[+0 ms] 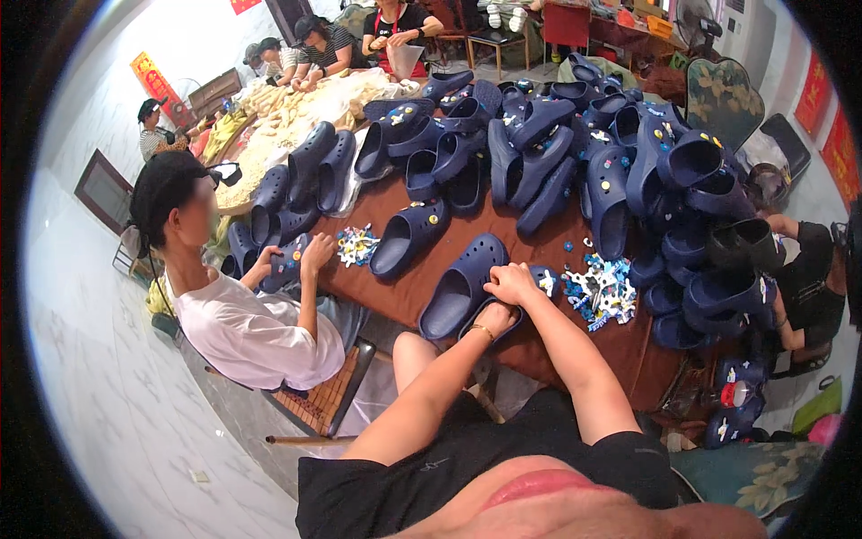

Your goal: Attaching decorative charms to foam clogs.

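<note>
A navy clog (542, 278) with small charms on its toe lies at the table's near edge, under both my hands. My left hand (496, 317) reaches into its foot opening, fingers curled and mostly hidden inside. My right hand (513, 284) is closed over the upper, and its fingertips press near the rim; whether a charm is between them I cannot tell. Just left of it rests a second navy clog (462, 286) with no charms showing. A loose pile of white, blue and yellow charms (602, 292) lies to the right of my hands.
Navy clogs (530, 162) heap high across the far and right side of the brown-covered table (359, 292). At my left, a seated person (242, 305) holds a clog beside another charm pile (356, 244). Someone in black (808, 278) sits at the right. Several people work farther back.
</note>
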`<act>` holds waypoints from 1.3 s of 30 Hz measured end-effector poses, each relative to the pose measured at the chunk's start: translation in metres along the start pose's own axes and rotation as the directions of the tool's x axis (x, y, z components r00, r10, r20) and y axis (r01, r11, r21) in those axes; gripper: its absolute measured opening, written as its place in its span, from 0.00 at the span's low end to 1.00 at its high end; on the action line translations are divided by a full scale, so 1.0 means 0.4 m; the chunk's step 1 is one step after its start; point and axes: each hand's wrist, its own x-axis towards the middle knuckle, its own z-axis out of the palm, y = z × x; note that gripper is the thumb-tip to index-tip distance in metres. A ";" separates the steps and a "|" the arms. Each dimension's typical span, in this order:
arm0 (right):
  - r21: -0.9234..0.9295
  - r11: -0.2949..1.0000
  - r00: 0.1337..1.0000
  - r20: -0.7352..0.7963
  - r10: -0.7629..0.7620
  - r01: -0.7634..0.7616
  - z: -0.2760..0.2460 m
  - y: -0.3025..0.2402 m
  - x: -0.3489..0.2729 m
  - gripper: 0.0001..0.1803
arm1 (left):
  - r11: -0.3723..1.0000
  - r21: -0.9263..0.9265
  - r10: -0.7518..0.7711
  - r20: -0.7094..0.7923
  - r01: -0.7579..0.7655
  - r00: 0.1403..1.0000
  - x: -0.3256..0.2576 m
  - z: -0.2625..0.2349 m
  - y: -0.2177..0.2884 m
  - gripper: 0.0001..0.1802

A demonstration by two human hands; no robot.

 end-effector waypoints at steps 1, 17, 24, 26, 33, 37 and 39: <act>-0.006 1.000 0.999 -0.035 -0.020 0.020 0.001 0.004 -0.004 0.17 | 1.000 -0.004 0.003 0.000 -0.003 1.000 0.003 -0.007 0.011 0.11; 0.135 0.955 0.865 -0.471 -0.172 0.264 0.016 0.090 -0.084 0.09 | 0.999 -0.036 -0.032 0.060 0.035 0.998 0.013 -0.037 0.026 0.13; 0.183 0.922 0.656 -0.749 -0.094 0.342 0.042 0.079 -0.123 0.07 | 0.997 -0.074 -0.018 0.036 0.020 0.999 0.005 -0.038 0.046 0.13; 0.164 0.938 0.626 -0.777 -0.069 0.307 0.048 0.071 -0.124 0.08 | 0.995 -0.083 -0.050 0.050 0.054 0.998 0.002 -0.029 0.040 0.13; 0.115 0.955 0.558 -0.828 -0.060 0.274 0.053 0.063 -0.124 0.10 | 0.991 -0.108 -0.077 0.029 0.080 0.997 -0.003 -0.029 0.030 0.13; 0.000 0.974 0.554 -0.822 -0.130 0.228 0.039 0.081 -0.129 0.12 | 0.993 -0.101 -0.050 0.030 0.052 0.998 0.010 -0.035 0.043 0.12; -0.002 0.977 0.569 -0.812 -0.127 0.215 0.028 0.080 -0.130 0.12 | 0.994 -0.100 -0.032 0.040 0.036 0.999 0.015 -0.034 0.047 0.12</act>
